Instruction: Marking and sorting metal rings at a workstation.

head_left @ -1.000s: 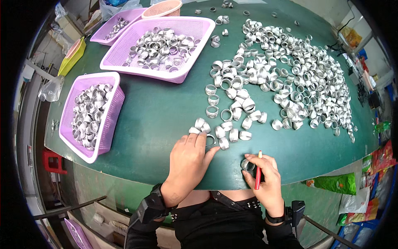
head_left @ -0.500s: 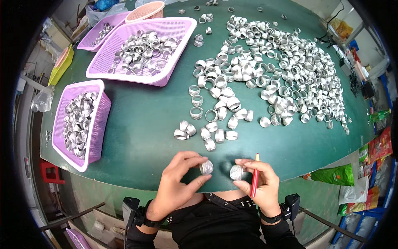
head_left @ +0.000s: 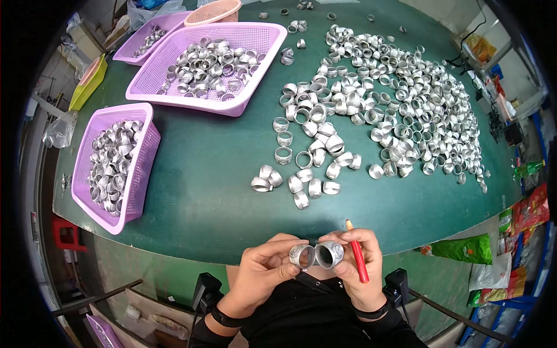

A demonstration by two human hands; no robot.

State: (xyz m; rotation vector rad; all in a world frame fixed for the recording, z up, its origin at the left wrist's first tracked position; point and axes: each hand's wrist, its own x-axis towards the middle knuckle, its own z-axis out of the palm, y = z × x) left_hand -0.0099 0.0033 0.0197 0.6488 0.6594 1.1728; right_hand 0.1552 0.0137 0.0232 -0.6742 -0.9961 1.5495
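Note:
Near the table's front edge, my left hand (head_left: 259, 271) pinches a silver-coloured metal ring (head_left: 294, 253) between thumb and fingers. My right hand (head_left: 366, 284) grips a second, similar ring (head_left: 337, 250), its outer band patterned. The two rings are side by side, their openings facing me; whether they touch I cannot tell. A red pencil-like stick (head_left: 359, 260) with a tan tip is also tucked in my right hand, pointing up and away. Beyond my hands, several loose rings (head_left: 301, 200) lie on the green table (head_left: 203, 203), with a small cluster of rings (head_left: 261, 184) to their left.
A large spread of rings (head_left: 418, 110) covers the table's far right. At left stand a small purple basket (head_left: 146, 180) and a larger purple basket (head_left: 255, 72), both holding rings. Behind them are another purple basket (head_left: 125, 53) and a peach basket (head_left: 212, 14).
Both hands have drawn nearer to each other and closer to my body, bringing the two rings side by side. The rings have turned so their openings show. The view has shifted slightly.

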